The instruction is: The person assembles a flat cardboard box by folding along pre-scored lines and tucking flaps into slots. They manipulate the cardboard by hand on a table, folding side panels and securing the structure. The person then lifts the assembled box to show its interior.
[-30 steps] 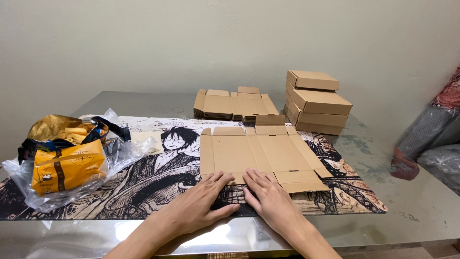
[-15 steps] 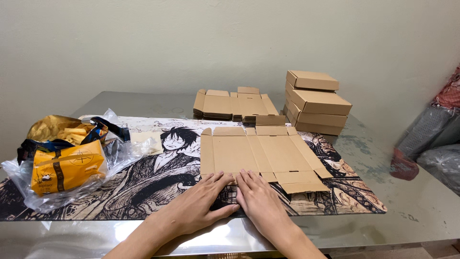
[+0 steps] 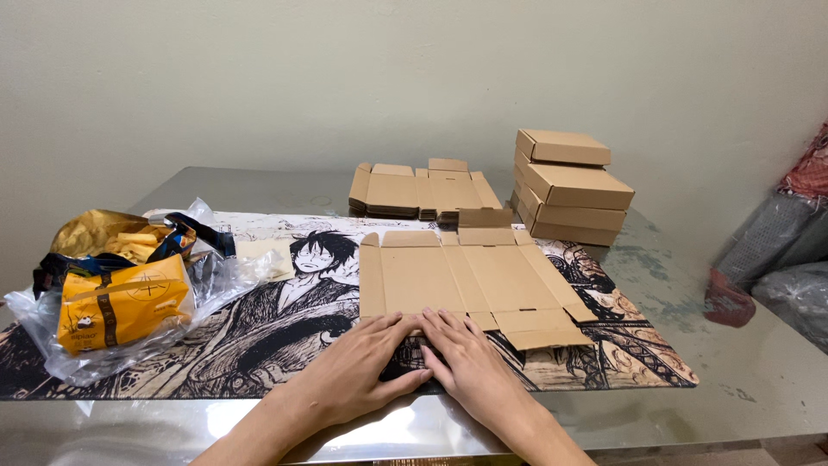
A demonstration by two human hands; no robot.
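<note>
A flat, unfolded brown cardboard box blank (image 3: 470, 276) lies on a black-and-white illustrated desk mat (image 3: 259, 332). My left hand (image 3: 366, 367) and my right hand (image 3: 470, 362) rest palm-down side by side at the blank's near edge, fingertips touching the cardboard and each other. Both hands lie flat with the fingers stretched out, gripping nothing.
A stack of flat box blanks (image 3: 423, 190) sits behind the mat. Three folded cardboard boxes (image 3: 569, 185) are piled at the back right. A clear plastic bag with a yellow pouch (image 3: 121, 302) lies at the left. Dark bags (image 3: 776, 267) stand beside the metal table (image 3: 750, 380).
My right hand has slid left along the blank's near edge until it meets my left hand. The blank has stayed in place.
</note>
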